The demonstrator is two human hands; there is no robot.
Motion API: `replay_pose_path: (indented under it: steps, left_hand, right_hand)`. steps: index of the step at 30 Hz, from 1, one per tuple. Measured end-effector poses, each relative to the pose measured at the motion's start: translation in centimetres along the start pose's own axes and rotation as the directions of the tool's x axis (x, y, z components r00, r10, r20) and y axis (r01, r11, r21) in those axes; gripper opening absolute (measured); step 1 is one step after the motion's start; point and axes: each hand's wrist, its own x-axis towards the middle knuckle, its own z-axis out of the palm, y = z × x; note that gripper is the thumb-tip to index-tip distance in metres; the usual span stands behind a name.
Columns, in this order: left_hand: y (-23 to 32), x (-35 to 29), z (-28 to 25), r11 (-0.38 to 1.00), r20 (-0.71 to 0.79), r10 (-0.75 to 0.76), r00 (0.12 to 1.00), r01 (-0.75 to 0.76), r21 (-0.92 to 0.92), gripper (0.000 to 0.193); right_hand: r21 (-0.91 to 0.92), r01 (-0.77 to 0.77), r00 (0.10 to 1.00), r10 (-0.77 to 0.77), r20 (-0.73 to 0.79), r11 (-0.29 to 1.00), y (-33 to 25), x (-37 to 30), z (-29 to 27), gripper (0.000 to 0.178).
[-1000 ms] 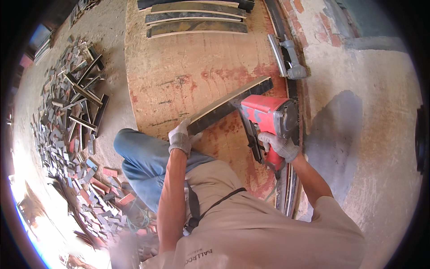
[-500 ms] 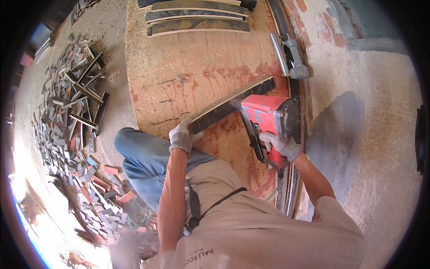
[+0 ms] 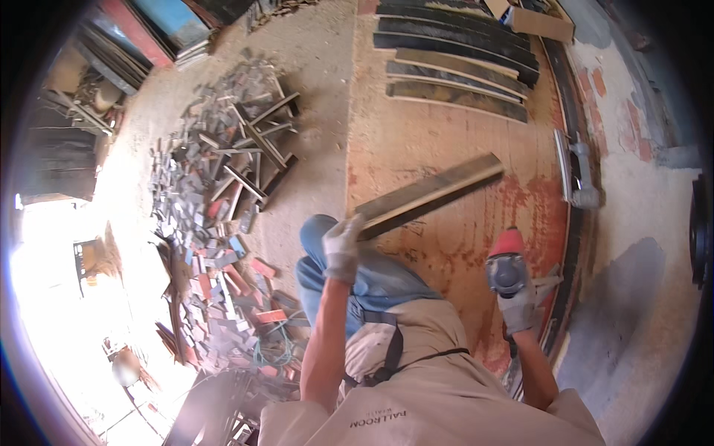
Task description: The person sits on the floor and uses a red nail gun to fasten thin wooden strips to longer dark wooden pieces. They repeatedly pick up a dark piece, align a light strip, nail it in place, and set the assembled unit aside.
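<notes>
My gloved left hand (image 3: 342, 247) is closed round the near end of a long dark-faced wooden strip (image 3: 435, 192) with pale edges. The strip slants away to the right above a reddish-stained plywood board (image 3: 461, 279); whether it touches the board I cannot tell. My right hand (image 3: 518, 306), gloved too, grips a red and black nail gun (image 3: 509, 262) to the right of my knee. The gun stands apart from the strip, its nose hidden by its own body.
Several dark wooden strips (image 3: 457, 48) lie at the board's far end, near a cardboard box (image 3: 547, 26). A second, grey nail gun (image 3: 585, 178) rests by the wall (image 3: 632, 245). Wood offcuts (image 3: 201, 186) are heaped on the floor to the left, with a green hose (image 3: 275, 342) nearby.
My right hand has drawn the nail gun away from the strip, down and toward me, and turned it. The strip is tipped to show another side. The whole view has swung left.
</notes>
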Motion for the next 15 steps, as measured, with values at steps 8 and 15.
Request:
replay_pose_path:
  steps: [8,15]
  left_hand:
    - [-3.1,3.7,-10.1,0.655,0.035,-0.028,0.999,0.045,-0.755,0.061]
    - [-4.0,-1.1,3.4,0.973,0.015,0.162,0.987,-0.162,0.162,0.033]
  right_hand:
    - [-0.327,0.018,0.998,0.005,0.07,0.945,-0.3,1.9,5.4,0.06]
    - [-0.232,0.428,0.858,-0.474,-0.201,0.873,-2.6,23.1,2.2,0.028]
